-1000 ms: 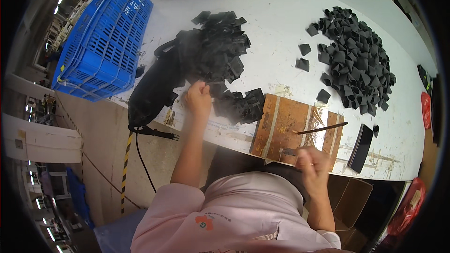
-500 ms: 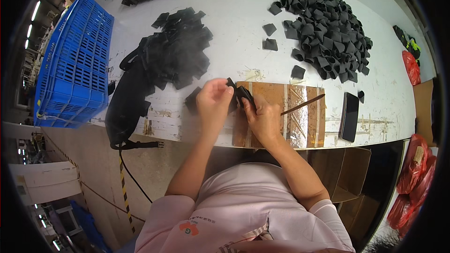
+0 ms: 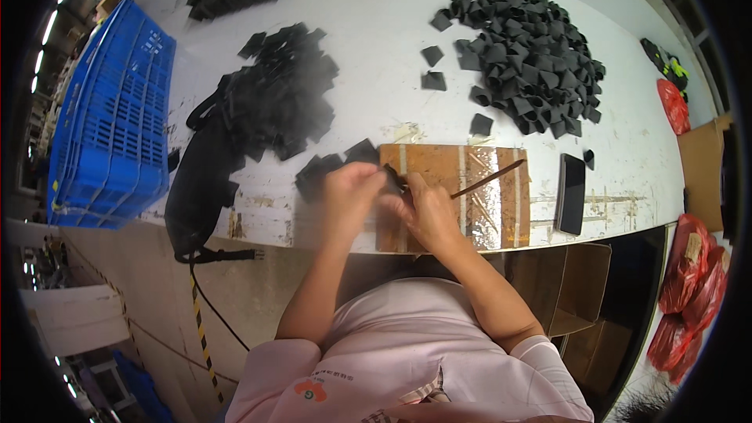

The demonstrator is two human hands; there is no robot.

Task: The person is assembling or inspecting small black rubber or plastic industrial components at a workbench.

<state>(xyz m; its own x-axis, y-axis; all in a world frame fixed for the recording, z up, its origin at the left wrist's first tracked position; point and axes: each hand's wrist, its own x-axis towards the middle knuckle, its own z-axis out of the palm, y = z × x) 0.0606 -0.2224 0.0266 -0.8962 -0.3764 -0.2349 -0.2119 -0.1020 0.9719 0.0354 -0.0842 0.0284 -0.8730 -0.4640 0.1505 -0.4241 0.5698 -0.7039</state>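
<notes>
Hands (image 3: 433, 210), apart earlier, now meet around a small, half-hidden black piece (image 3: 394, 178).

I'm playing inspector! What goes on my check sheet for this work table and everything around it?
Surface: white table, scuffed near its front edge
Job's things: black pieces piled left; curled black pieces heaped right; brown board at the front, thin brown stick over it
Clutter: phone, right of the board
Hands: right hand grips a small dark piece; left hand meets it, hold unclear
Cables: black cord below the table's left front
Surroundings: blue crate left; red bags right
</notes>
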